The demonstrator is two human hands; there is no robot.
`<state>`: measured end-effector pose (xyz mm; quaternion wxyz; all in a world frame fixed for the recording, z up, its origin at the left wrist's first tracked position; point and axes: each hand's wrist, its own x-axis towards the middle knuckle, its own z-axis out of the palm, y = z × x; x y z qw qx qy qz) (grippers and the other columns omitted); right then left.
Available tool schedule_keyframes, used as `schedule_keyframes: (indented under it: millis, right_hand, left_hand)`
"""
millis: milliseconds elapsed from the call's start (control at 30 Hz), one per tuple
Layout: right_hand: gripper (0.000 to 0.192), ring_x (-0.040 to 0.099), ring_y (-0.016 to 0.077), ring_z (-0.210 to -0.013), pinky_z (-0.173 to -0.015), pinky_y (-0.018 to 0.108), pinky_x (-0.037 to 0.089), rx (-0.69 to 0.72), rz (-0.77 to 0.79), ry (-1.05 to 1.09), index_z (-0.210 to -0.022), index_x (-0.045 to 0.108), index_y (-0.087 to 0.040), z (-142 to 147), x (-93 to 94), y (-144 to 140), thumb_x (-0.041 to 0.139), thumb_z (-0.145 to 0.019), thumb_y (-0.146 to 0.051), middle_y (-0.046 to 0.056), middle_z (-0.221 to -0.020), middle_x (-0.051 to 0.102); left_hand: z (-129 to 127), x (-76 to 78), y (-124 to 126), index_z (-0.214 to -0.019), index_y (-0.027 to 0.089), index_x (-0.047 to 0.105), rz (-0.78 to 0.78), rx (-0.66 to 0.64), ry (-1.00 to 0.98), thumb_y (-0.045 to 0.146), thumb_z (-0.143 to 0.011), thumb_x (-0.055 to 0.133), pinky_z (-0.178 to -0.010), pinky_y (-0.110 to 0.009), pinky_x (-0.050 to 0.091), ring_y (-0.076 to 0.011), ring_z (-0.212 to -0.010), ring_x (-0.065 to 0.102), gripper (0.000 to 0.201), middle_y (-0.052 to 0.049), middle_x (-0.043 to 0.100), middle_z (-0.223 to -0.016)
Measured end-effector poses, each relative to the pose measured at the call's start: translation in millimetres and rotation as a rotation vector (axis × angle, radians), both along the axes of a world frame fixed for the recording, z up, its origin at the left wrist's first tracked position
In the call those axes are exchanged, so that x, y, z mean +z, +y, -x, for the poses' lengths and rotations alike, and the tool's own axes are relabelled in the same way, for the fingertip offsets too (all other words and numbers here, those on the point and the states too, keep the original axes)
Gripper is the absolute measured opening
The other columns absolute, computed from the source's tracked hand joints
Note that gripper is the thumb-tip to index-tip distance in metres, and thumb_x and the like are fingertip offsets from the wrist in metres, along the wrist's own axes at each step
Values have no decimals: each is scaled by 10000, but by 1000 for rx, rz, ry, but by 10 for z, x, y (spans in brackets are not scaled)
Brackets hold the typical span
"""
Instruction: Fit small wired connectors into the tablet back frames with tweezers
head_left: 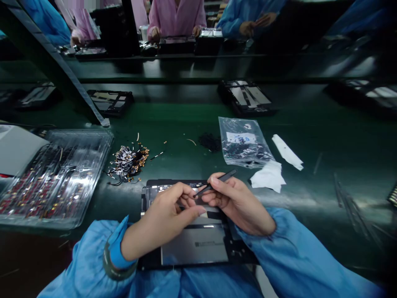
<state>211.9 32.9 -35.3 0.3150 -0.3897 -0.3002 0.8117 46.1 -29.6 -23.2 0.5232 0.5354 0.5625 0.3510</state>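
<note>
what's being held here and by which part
The right hand holds black tweezers around their middle, between thumb and fingers. The left hand pinches near the tips; whether it holds anything cannot be told.

A clear plastic bag [243,142] of small parts lies on the green bench [341,145]. Just right of the bag lie two white paper scraps [287,152]. Well left of the bag sits a heap of small cables [127,163], and farther left a clear tray [56,178]. Behind the bag, workers in pink and blue coats [176,16] sit
</note>
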Motion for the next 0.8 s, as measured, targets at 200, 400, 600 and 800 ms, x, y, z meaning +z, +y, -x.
schedule_keyframes:
  millis: [200,400,600,800]
  right_hand:
    - [344,685,112,-549,-483,126,526,-54,-132,-114,-711,594,-165,27,-23,57,819,-606,-404,37,-678,734]
    - [340,704,172,-627,-559,234,572,-92,-491,-451,-751,618,-161,63,-137,123,736,-687,-473,44,-671,701]
    - [286,700,183,-659,-628,281,562,-11,-668,-569,-777,617,-176,69,-239,113,648,-775,-461,31,-706,679]
    - [199,667,170,-659,-616,283,531,-22,-966,-760,-744,649,-205,73,-221,69,631,-800,-395,29,-754,687]
  left_hand:
    - [129,-60,-35,-964,194,562,-79,60,151,319,-784,630,-555,-204,479,-115,-714,582,229,-9,602,-832]
    - [458,-169,-68,-1020,169,553,-152,262,331,344,-805,593,-648,-273,524,-137,-734,606,280,-40,626,-866]
    - [627,-207,-104,-1037,167,555,-109,341,364,398,-812,584,-628,-273,534,-139,-721,605,323,-38,629,-862]
    - [678,-194,-177,-1042,179,573,-153,358,452,404,-834,565,-607,-257,511,-137,-704,601,307,-31,635,-853]
